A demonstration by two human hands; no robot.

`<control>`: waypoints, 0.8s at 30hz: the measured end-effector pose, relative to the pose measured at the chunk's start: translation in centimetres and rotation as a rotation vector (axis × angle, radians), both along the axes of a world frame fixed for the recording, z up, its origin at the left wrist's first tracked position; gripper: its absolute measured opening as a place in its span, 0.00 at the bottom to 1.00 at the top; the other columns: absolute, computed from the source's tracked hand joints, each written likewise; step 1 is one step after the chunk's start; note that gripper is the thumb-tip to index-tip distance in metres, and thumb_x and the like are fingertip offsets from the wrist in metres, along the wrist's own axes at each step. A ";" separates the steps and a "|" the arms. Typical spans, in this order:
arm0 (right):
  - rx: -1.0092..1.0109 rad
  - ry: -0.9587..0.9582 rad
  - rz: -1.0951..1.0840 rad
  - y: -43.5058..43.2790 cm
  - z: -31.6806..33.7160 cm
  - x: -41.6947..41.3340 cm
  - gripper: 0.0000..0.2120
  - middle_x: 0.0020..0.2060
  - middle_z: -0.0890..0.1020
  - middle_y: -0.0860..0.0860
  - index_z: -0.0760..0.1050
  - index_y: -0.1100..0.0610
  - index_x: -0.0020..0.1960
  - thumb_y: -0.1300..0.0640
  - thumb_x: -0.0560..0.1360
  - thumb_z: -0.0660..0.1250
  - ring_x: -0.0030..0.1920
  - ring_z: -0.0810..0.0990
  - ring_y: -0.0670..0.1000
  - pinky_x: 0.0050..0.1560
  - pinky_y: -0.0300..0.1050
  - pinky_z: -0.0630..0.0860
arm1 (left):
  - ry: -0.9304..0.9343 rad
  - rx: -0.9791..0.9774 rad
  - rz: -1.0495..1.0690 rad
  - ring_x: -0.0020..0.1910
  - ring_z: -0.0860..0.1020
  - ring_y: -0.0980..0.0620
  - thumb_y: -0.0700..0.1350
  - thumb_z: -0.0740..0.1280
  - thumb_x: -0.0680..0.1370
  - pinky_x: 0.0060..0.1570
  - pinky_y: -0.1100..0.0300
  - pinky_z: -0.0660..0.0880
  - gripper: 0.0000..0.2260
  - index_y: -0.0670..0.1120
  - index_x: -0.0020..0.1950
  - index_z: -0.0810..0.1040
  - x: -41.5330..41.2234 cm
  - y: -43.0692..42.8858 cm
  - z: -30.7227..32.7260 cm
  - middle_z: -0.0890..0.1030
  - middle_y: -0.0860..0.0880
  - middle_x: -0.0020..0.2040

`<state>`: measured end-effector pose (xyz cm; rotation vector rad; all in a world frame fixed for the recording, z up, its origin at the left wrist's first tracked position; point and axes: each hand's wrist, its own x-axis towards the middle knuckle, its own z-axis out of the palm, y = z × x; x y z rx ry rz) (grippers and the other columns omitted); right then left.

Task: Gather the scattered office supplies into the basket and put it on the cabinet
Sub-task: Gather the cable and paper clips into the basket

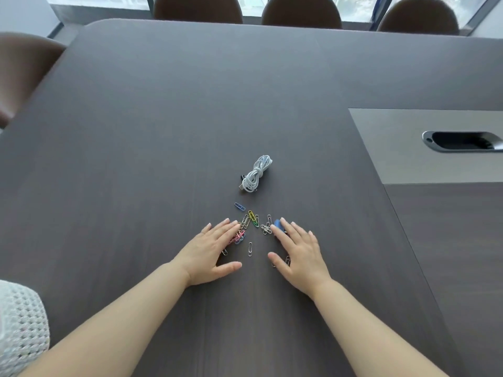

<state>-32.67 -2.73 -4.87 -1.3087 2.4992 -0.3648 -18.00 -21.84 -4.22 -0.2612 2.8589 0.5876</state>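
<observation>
Several coloured and silver paper clips [251, 223] lie scattered on the dark table [163, 131], between and partly under my hands. My left hand [211, 248] lies flat, palm down, fingers apart, its fingertips over a pink and blue cluster of clips. My right hand [296, 251] is flat too, fingers spread, covering some clips and touching a small blue object [277, 223] at its fingertips. A bundled white cable [255, 174] rests farther away, beyond the clips. No basket is in view.
A grey inset panel [408, 159] with a black cable slot [462, 141] sits at the right. Brown chairs [300, 10] line the far edge, and another chair [21, 69] stands at the left. A white knitted garment [19, 327] shows at the lower left.
</observation>
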 end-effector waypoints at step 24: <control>-0.210 0.312 0.097 -5.9 -2.3 -2.0 0.23 0.48 0.78 0.51 0.76 0.49 0.52 0.35 0.68 0.58 0.47 0.74 0.54 0.44 0.46 0.76 | 0.458 -0.252 0.020 0.48 0.72 0.47 0.58 0.57 0.74 0.47 0.53 0.77 0.19 0.48 0.55 0.77 -4.1 -3.4 -3.5 0.78 0.48 0.51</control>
